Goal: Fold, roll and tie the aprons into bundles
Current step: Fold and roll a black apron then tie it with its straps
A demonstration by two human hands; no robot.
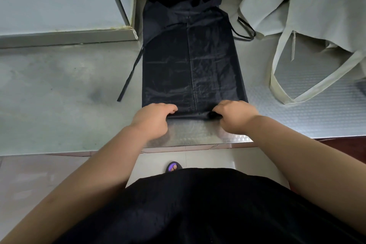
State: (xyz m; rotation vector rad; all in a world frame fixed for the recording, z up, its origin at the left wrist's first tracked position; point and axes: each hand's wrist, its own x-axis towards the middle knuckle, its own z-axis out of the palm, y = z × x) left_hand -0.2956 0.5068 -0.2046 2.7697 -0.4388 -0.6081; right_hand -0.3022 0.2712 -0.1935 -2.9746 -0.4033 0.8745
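A dark navy apron (190, 61) lies folded lengthwise into a long strip on the steel counter (59, 93), running away from me. Its bib end is bunched at the far end by the wall. One tie strap (129, 73) trails off its left side; another strap (244, 29) loops out on the right. My left hand (153, 119) and my right hand (234, 116) both grip the near hem, fingers curled round it, where the fabric is turned up into a small roll.
A pile of white aprons or cloth (309, 12) with a long white strap loop (293, 95) sits at the right of the counter. A raised steel block (59, 6) stands at the back left. The counter's front edge (188, 146) is just below my hands.
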